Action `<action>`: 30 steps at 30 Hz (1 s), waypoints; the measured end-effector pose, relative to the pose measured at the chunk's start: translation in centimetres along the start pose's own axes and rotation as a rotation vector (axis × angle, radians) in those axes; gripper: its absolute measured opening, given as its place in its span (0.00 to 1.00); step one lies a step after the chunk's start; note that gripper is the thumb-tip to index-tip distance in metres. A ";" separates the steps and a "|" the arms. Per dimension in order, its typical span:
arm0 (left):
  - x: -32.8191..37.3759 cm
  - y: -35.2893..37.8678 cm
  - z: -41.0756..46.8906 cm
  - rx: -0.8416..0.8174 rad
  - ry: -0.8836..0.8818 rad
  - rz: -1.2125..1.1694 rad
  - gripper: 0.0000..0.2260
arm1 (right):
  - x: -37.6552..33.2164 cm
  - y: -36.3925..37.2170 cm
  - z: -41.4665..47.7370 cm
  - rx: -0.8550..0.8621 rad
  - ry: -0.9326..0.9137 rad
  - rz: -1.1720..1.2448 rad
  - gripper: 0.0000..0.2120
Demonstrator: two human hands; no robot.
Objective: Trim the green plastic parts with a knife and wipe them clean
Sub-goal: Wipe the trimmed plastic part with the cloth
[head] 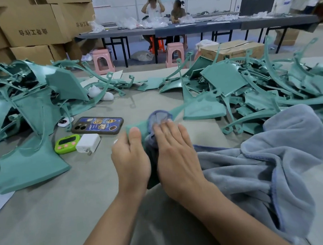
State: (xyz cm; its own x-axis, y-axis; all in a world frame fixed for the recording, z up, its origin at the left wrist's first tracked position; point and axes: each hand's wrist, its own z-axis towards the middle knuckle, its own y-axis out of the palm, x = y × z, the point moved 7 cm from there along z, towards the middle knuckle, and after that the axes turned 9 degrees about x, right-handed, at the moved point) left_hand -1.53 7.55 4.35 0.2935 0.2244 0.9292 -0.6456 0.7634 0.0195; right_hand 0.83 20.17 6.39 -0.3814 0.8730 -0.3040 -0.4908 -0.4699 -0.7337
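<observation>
Pinching the green plastic part (140,127) with the thumb on top and the fingers hidden beneath, the left hand (129,159) holds it at the middle of the grey table (66,208); the part is teal and smooth, a flat piece running into a thin curved arm that blurs away to the right; the right hand (173,153) lies flat, fingers straight and together, pressing a blue-grey cloth (260,161) onto the part; the cloth bunches off to the right; a left heap (25,108) and a right heap (252,84) of similar teal parts flank the hands; a phone (97,125), a green timer (67,144) and a white charger (88,143) sit just left of the hands.
</observation>
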 end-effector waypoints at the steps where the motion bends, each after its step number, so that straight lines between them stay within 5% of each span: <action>1: 0.7 0.0 -0.4 -0.006 0.076 0.064 0.18 | 0.8 0.2 0.3 -0.021 0.048 -0.042 0.29; 9: 4.8 0.8 -3.1 -0.112 0.601 0.197 0.18 | 7.8 -1.1 2.7 0.045 0.321 -0.204 0.28; 14: 4.7 0.2 -2.8 -0.134 0.719 0.226 0.13 | 13.7 -2.5 2.8 0.042 0.467 -0.318 0.16; 16: 4.1 -0.2 -1.8 -0.114 0.633 0.248 0.14 | 15.7 -2.3 2.5 0.028 0.554 -0.286 0.15; 19: 2.3 -1.4 1.0 0.032 0.242 0.163 0.16 | 17.3 -3.1 1.8 0.210 0.701 -0.118 0.13; 22: -0.9 -1.9 2.4 0.117 -0.303 -0.112 0.16 | 17.9 -4.4 0.1 0.519 0.942 0.356 0.18; 24: -2.2 -0.8 1.7 0.074 -0.527 -0.205 0.15 | 17.6 -4.3 0.0 0.534 1.079 0.762 0.17; 27: -2.8 1.4 -0.3 -0.079 -0.593 -0.148 0.12 | 14.3 -2.4 0.4 0.323 1.172 1.305 0.08; 30: -2.5 1.8 -0.9 -0.090 -0.390 0.054 0.14 | 11.4 -1.2 0.3 0.106 1.245 1.502 0.16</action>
State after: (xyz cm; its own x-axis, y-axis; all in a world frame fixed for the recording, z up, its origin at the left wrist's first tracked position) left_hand -2.84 8.88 1.71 -0.0400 0.0323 0.9987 -0.5830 0.8110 -0.0496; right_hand -3.15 30.63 3.98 0.1859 -0.6100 -0.7702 -0.4029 -0.7623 0.5065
